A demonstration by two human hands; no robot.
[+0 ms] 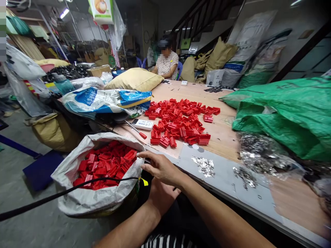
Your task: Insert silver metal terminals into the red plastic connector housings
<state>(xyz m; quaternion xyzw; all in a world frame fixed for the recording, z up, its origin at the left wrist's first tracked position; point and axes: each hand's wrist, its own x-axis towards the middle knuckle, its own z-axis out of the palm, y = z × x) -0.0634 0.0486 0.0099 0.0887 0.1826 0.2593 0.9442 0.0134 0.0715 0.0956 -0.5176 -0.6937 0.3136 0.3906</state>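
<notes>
My right hand [161, 168] reaches across my left wrist to the near rim of a white woven sack [74, 205]. Its index finger and thumb are stretched out and apart, the fingertip close to the red plastic parts [103, 162] that fill the sack. A narrow dark gap or object shows between these fingers; I cannot make it out. My left hand [161, 196] is below, in front of the table edge, its fingers mostly hidden. Beside it, a black cable [98, 179] crosses the sack and ends near a yellow tag [143, 182].
A heap of red parts [181, 120] lies on the table, with a red-handled screwdriver [139, 132] and a white box [142, 124] beside it. Small metal pieces [204, 166] sit on a grey sheet. A green sack [284, 110] stands right; a person [167, 63] sits opposite.
</notes>
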